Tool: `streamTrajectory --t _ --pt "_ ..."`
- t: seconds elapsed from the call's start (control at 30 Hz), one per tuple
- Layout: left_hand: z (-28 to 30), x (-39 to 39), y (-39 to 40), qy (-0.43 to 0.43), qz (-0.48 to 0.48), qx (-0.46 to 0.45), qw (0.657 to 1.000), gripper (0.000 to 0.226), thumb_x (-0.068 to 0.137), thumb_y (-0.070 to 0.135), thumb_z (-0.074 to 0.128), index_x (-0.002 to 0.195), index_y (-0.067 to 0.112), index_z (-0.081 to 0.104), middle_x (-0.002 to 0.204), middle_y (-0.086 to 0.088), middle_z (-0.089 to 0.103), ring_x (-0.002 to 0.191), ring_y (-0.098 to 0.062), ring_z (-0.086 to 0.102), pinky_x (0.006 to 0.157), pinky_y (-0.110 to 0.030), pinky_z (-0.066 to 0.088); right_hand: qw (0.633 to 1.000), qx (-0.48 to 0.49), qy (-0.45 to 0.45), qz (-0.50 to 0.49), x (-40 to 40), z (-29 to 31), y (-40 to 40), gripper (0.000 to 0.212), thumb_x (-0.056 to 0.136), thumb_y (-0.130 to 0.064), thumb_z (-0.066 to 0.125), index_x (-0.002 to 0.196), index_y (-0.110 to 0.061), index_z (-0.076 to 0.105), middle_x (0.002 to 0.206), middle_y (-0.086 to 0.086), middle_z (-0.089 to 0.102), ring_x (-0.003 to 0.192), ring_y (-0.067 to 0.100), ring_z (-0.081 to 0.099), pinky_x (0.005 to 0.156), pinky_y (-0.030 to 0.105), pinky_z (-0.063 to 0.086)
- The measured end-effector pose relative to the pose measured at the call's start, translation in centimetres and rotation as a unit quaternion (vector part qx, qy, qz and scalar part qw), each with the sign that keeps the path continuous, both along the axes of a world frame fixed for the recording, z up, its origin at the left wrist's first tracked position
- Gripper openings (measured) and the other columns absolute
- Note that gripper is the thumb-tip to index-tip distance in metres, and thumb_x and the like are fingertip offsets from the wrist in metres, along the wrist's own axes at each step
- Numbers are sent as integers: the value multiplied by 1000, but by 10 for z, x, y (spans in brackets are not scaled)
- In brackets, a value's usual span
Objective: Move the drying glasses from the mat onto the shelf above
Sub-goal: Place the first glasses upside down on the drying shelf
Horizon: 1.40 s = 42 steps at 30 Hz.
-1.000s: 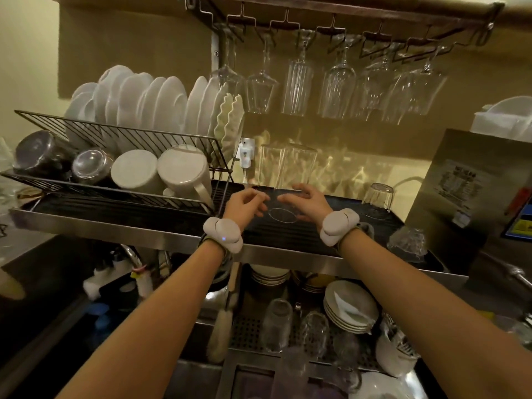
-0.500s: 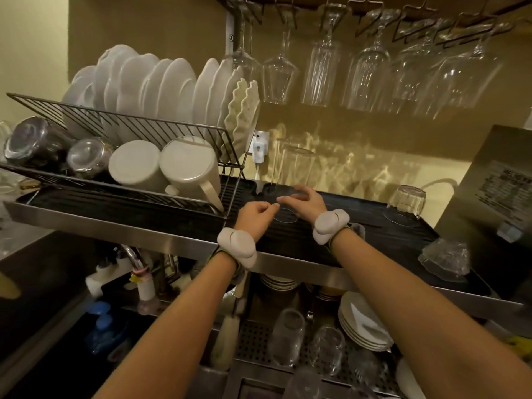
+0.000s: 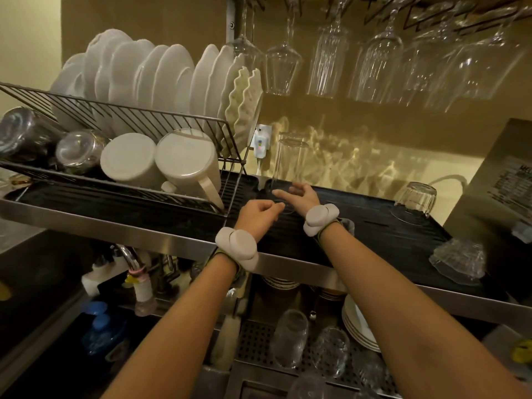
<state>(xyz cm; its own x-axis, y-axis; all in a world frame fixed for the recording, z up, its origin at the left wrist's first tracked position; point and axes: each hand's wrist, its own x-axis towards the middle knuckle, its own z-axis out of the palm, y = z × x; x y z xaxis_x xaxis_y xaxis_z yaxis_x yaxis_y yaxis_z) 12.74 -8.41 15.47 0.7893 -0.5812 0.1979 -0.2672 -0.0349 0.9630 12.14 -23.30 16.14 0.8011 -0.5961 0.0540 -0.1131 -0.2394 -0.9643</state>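
A tall clear glass (image 3: 288, 159) stands upside down at the back of the black ribbed shelf tray (image 3: 374, 228). My right hand (image 3: 300, 195) lies at its base with the thumb and fingers relaxed; I cannot tell if they touch it. Just in front of it, my left hand (image 3: 259, 216) hovers over the tray with loosely curled fingers and holds nothing. Below the shelf, between my arms, two clear glasses (image 3: 289, 338) (image 3: 331, 351) lie on the perforated drying mat (image 3: 253, 338).
A wire dish rack (image 3: 121, 122) with white plates and mugs fills the shelf's left half. A short tumbler (image 3: 416, 201) and a cut-glass dish (image 3: 459, 263) sit to the right, beside a steel machine (image 3: 501, 180). Wine glasses (image 3: 328, 61) hang overhead. Stacked plates (image 3: 355, 323) are below.
The view has moved closer to the shelf. My left hand has drawn back from the glass and curled a little; my right hand stays at the glass's base.
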Motion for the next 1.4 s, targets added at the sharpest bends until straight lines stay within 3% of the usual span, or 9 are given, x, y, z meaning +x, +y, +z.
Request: streamTrajectory --t 0.63,0.9,1.03,1.13,1.23,1.4 --pt "1 0 1 2 -2 2 1000 43 90 25 53 49 17 42 30 10 35 40 -9 30 48 -25 25 1000 -8 20 4 7 2 -7 77 72 -32 79 135 -9 41 133 14 51 121 25 52 104 37 44" --pt "3 -1 3 3 2 6 1000 43 92 26 52 50 17 44 29 11 37 39 -7 34 48 -24 25 996 -28 87 -3 -2 9 -6 96 71 -31 79 143 4 26 146 22 38 133 34 40 110 38 36" --pt "5 -4 5 -7 1 4 1000 43 91 25 53 50 16 43 35 10 36 44 -10 32 49 -23 27 993 4 114 4 -16 14 -1 105 74 -25 78 147 6 10 151 21 29 139 32 33 102 34 36" --pt "5 -11 5 -37 19 -12 999 41 90 23 54 51 15 44 46 4 40 47 -11 36 53 -24 31 993 40 108 2 -28 15 7 97 76 -20 77 149 0 16 150 19 33 139 31 33 110 37 34" --pt "6 -25 9 -37 27 -55 997 41 91 23 53 51 15 45 44 6 41 47 -11 37 52 -25 32 992 54 111 2 -47 19 19 86 78 -16 74 147 -5 24 146 16 39 135 29 38 110 37 39" --pt "2 -46 21 -13 60 -113 992 42 92 24 52 53 15 42 48 -1 36 41 -13 33 40 -21 30 994 84 68 11 -78 29 51 46 87 -5 62 132 -3 50 130 18 58 124 31 54 106 40 44"
